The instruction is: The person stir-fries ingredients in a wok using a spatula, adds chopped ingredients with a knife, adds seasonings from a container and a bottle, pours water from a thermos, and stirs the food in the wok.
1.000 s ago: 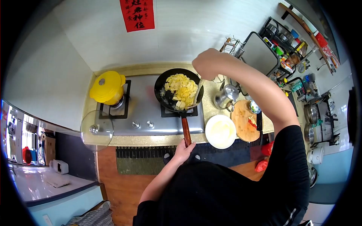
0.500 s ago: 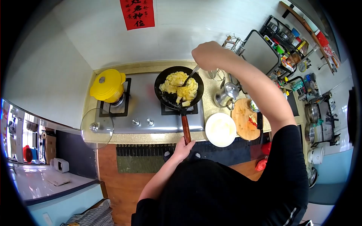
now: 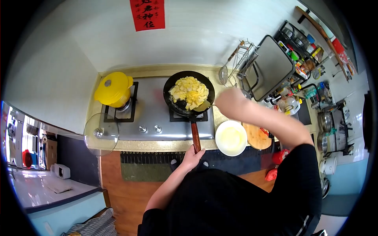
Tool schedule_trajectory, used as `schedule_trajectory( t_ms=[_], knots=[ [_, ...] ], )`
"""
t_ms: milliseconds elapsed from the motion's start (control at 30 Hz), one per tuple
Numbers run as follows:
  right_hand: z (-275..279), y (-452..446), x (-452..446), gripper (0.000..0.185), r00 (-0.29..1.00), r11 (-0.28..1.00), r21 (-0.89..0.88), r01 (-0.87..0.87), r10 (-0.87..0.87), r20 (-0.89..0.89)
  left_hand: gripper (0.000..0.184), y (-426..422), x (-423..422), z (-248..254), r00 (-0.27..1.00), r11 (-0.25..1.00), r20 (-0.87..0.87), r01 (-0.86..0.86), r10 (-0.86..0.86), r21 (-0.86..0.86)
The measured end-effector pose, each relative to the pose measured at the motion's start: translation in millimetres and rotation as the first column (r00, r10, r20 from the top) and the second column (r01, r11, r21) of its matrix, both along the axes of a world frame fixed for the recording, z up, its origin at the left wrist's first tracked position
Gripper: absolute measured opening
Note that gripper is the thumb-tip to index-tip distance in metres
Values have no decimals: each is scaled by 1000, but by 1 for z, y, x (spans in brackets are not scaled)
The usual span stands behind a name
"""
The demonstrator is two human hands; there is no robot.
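My left hand is wrapped round the wooden handle of a black frying pan on the right burner. Yellow and pale chunks of food, looking like cooked egg mixed with cut pieces, fill most of the pan. My right hand, slightly blurred, is closed on a spatula, whose blade lies in the pan at the lower right of the food. Just below that hand, a white bowl with a yellowish residue stands on the counter.
On the left burner sits a yellow pot. A glass lid lies at the counter's left front edge. To the right are a round cutting board with red chopped bits, a wire utensil rack and an upright grey board.
My right hand has moved down and to the right, bringing the spatula from the top of the food to the pan's lower right. My left hand keeps its hold on the handle.
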State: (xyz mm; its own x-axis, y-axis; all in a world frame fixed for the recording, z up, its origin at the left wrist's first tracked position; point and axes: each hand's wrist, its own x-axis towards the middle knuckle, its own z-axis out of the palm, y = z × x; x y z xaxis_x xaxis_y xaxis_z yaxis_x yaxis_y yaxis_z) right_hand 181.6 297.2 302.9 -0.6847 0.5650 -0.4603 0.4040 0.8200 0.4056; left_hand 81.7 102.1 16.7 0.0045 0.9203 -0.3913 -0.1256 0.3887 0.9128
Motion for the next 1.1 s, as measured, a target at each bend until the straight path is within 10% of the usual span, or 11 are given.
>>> schedule_trajectory(
  t_ms=[233, 467, 633, 833, 1100],
  knots=[
    [-115, 24, 67, 19, 849, 931, -53, 362, -352, -394, 26, 1, 0, 4, 998, 1000, -53, 22, -22, -14],
    [-158, 41, 43, 20, 638, 924, -148, 352, -352, -684, 25, -1, -2, 11, 998, 1000, -51, 22, -22, -10],
    [-97, 13, 25, 18, 872, 981, 181, 69, 29, -488, 24, -1, -2, 13, 999, 999, -33, 22, -23, -39],
    [-38, -31, 25, 32, 840, 849, 357, -389, 486, -241, 23, 0, -1, 2, 1000, 1000, -5, 21, -21, -4],
    [29, 34, 24, 8, 988, 981, 169, 98, -75, -138, 25, 0, 0, 13, 999, 999, 34, -11, 13, -38]
  ],
)
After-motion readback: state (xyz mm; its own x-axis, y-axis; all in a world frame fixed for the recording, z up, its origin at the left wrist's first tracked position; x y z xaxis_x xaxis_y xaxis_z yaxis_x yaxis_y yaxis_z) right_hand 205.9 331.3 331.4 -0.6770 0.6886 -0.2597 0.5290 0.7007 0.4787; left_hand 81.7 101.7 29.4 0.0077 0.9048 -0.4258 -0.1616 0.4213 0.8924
